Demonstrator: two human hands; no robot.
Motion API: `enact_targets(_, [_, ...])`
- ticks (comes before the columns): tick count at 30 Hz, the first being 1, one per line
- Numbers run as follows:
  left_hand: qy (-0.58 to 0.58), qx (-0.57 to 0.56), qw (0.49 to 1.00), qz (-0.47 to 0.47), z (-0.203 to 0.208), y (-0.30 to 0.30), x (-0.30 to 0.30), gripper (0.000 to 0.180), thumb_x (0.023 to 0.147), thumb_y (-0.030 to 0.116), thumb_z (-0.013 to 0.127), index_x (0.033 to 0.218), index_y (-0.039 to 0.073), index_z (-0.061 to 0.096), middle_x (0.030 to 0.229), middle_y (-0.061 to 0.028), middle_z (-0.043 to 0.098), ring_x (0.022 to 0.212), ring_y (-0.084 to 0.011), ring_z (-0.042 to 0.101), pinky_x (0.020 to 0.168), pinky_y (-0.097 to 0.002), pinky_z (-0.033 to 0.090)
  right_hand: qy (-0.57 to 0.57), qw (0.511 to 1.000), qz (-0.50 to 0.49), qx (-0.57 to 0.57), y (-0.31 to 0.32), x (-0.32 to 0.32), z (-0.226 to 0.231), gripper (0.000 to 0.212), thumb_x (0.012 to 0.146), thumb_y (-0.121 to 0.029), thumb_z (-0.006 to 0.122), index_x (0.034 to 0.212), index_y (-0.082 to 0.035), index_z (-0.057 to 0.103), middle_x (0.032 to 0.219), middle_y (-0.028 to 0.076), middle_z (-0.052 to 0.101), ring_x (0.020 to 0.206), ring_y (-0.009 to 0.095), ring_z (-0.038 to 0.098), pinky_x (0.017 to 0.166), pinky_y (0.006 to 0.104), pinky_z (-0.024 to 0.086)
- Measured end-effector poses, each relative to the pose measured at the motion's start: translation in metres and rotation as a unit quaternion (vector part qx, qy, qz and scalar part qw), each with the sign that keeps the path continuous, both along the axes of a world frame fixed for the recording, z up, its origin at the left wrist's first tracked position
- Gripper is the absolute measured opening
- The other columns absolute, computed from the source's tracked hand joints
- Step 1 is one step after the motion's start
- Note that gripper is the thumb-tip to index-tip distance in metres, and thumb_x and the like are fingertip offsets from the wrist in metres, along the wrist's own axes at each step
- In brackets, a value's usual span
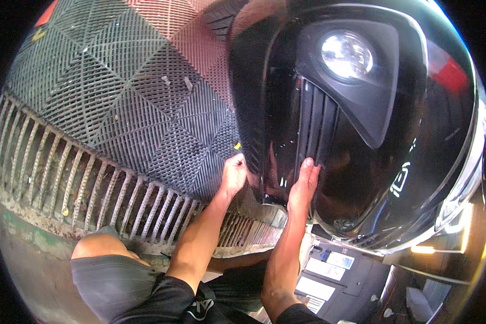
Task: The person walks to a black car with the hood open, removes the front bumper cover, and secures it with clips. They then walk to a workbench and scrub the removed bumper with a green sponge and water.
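A glossy black car bumper (pixel 286 162) fills the right half of the view, with a round fog lamp (pixel 346 54) set in a dark matte surround. Below the lamp surround runs a ribbed black grille (pixel 314 119). At the bumper's lower left edge, my left hand (pixel 234 174) is closed with its fingers curled in. Whatever its fingertips pinch is too small or hidden to make out. My right hand (pixel 302 188) rests with fingers stretched along the bumper at the grille's near end; part of the palm side is hidden.
Interlocking slatted floor mats (pixel 129 86) in grey and red lie to the left. A ribbed metal drain grate (pixel 108 194) curves along their near edge. Small pale scraps (pixel 188 83) are on the mats. White panels (pixel 324 270) appear at the lower right.
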State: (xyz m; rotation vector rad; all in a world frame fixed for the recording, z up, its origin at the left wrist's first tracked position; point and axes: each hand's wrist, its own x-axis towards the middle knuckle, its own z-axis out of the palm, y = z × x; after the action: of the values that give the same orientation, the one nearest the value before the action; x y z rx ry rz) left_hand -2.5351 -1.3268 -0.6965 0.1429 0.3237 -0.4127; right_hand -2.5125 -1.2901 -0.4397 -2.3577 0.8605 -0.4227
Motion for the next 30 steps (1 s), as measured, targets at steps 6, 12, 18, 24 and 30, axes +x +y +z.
enact_targets(6, [-0.094,0.071,0.981,-0.156,0.029,0.028,-0.006,0.027,0.099,-0.004,0.051,0.110,0.006,0.073,0.098,-0.0041,0.074,0.081,-0.0140,0.069,0.063,-0.0329,0.056,0.018,1.000,-0.003,-0.008,-0.013,-0.017,0.016,0.079,0.112,-0.054,0.053,0.156,0.010,0.040,0.152,0.019,0.055,0.140,0.024,0.050,0.121,0.0369,0.035])
enact_targets(12, [0.025,-0.022,0.981,-0.194,0.065,0.033,0.015,0.024,0.103,0.015,0.061,0.122,0.005,0.072,0.106,-0.0050,0.075,0.089,-0.0202,0.070,0.076,-0.0373,0.058,0.007,1.000,0.001,-0.021,-0.007,-0.018,0.018,0.063,0.112,-0.051,0.055,0.145,0.002,0.056,0.135,0.016,0.066,0.126,0.024,0.060,0.112,0.0374,0.044])
enact_targets(18, [-0.010,0.035,0.984,-0.174,0.048,0.028,0.033,0.025,0.104,0.017,0.061,0.122,0.005,0.071,0.107,-0.0053,0.075,0.090,-0.0202,0.071,0.078,-0.0369,0.057,0.025,0.999,0.018,0.020,-0.003,-0.018,0.026,0.054,0.111,-0.043,0.062,0.146,-0.003,0.056,0.137,0.010,0.066,0.126,0.019,0.058,0.111,0.0361,0.043])
enact_targets(24, [-0.040,0.067,0.980,-0.185,0.033,0.030,0.037,0.026,0.104,0.019,0.062,0.123,0.004,0.071,0.107,-0.0056,0.075,0.092,-0.0201,0.071,0.080,-0.0365,0.057,0.036,0.998,0.028,0.043,-0.008,-0.023,0.026,0.071,0.105,-0.060,0.062,0.149,-0.005,0.060,0.139,0.013,0.069,0.130,0.024,0.062,0.113,0.0378,0.044])
enact_targets(30, [-0.035,0.133,0.984,-0.117,0.043,0.016,0.007,0.027,0.105,0.021,0.063,0.123,0.003,0.071,0.108,-0.0059,0.076,0.093,-0.0201,0.071,0.082,-0.0361,0.057,0.038,0.998,0.024,0.041,-0.006,-0.021,0.028,0.071,0.106,-0.060,0.061,0.149,-0.004,0.060,0.136,0.015,0.070,0.127,0.025,0.063,0.112,0.0380,0.044])
